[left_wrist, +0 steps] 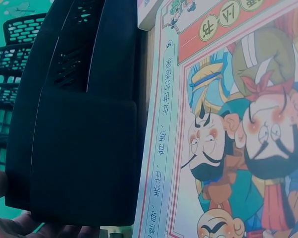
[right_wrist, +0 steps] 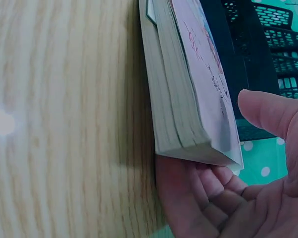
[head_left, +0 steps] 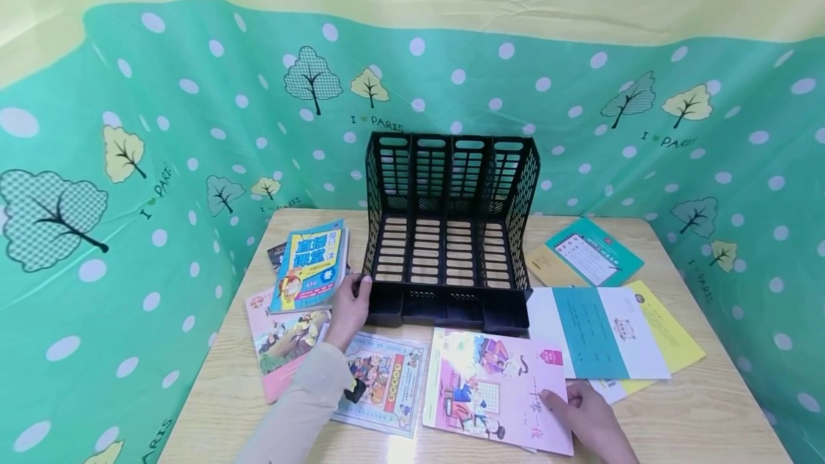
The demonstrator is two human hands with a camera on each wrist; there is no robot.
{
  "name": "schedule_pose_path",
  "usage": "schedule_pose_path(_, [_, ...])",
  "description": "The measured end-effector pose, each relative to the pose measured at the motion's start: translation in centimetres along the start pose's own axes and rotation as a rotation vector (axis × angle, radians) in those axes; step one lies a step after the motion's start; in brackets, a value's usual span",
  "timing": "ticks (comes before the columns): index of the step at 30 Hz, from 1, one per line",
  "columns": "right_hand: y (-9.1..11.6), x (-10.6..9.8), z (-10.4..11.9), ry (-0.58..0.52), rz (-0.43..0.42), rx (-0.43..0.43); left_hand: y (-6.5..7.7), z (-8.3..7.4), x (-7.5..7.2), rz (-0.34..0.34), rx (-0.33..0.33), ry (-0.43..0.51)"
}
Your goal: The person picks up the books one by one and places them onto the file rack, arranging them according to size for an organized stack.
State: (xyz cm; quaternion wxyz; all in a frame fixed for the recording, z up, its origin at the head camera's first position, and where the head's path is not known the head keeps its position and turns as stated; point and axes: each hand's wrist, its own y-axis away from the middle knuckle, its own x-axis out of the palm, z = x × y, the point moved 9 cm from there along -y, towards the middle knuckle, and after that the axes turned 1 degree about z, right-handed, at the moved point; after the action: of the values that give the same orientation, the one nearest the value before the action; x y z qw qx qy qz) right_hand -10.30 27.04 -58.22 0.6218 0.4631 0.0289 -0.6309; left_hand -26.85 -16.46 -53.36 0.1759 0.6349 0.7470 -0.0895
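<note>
On the wood-grain table [head_left: 213, 407], the left hand [head_left: 350, 308] grips the file rack [head_left: 443, 245] at near left, the right hand [head_left: 588, 417] clasps a pink storybook [head_left: 509, 389]: seemingly a pick-up, needing steady lifting.

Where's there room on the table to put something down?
On the table, the near right corner is bare, beside the right hand and yellow book. The near left corner too, beside the leftmost pink book and sleeve. The rack's slots look empty. Crowded: in front of the rack, with the held book and blue-bordered book.
</note>
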Motion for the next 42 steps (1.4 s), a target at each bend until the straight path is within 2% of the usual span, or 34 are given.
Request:
schedule_pose_path(7, [0.1, 0.6, -0.1, -0.142, 0.077, -0.027, 0.0, 0.0, 0.2, 0.009, 0.001, -0.004])
schedule_pose_path(14, [-0.1, 1.4, -1.0, -0.2, 0.166, 0.003, 0.0, 0.1, 0.1, 0.008, -0.011, 0.01])
schedule_pose_path(20, [0.2, 2.2, -1.0, -0.336, 0.282, -0.076, 0.0, 0.1, 0.0, 0.012, -0.04, 0.02])
schedule_pose_path(23, [0.2, 2.5, -1.0, -0.401, 0.302, -0.085, 0.0, 0.0, 0.0, 0.007, -0.039, 0.019])
schedule_pose_path(29, [0.4, 3.2, -1.5, -0.499, 0.316, -0.036, -0.1, 0.1, -0.1, 0.005, -0.051, 0.023])
schedule_pose_path(42, [1.6, 4.0, -1.3, -0.697, 0.422, -0.08, 0.0, 0.0, -0.1, 0.009, -0.052, 0.036])
